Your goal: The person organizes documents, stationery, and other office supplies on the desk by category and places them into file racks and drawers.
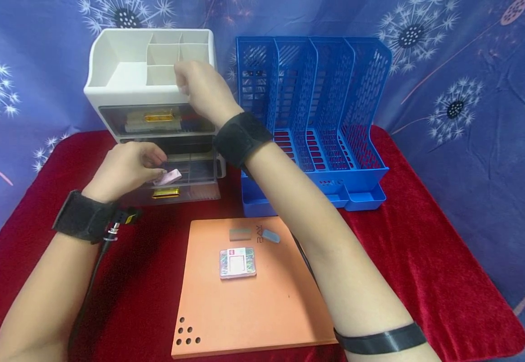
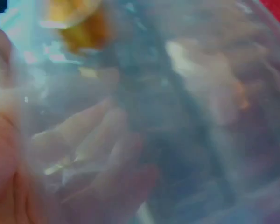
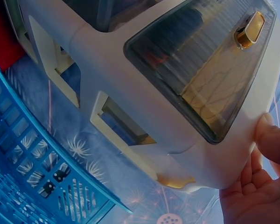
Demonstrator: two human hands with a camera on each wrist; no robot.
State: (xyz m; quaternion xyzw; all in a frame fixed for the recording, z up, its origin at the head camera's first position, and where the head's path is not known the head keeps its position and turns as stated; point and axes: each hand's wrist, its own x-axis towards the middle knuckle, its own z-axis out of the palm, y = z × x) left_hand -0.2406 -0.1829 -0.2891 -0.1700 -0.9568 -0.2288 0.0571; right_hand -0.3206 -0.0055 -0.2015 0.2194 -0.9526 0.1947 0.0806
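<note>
My left hand (image 1: 131, 165) reaches over the pulled-out lower clear drawer (image 1: 202, 172) of a white desk organizer (image 1: 124, 75). Its thumb tip is right at a small pale pink block (image 1: 169, 177), with a gap between thumb and fingers. Blurred fingers (image 2: 98, 144) appear through clear plastic in the left wrist view. My right hand (image 1: 205, 90) grips the top front rim of the organizer, thumb on the front face and fingers curled round the edge, as the right wrist view shows. The upper drawer (image 3: 200, 70), with a gold handle (image 3: 250, 30), is closed.
A blue file rack (image 1: 314, 100) stands right of the organizer. In front, an orange board (image 1: 262, 311) carries a clear box of small items (image 1: 238, 262), a grey-green block (image 1: 240, 234) and a pale blue piece (image 1: 271, 236). Red cloth (image 1: 425, 241) covers the table.
</note>
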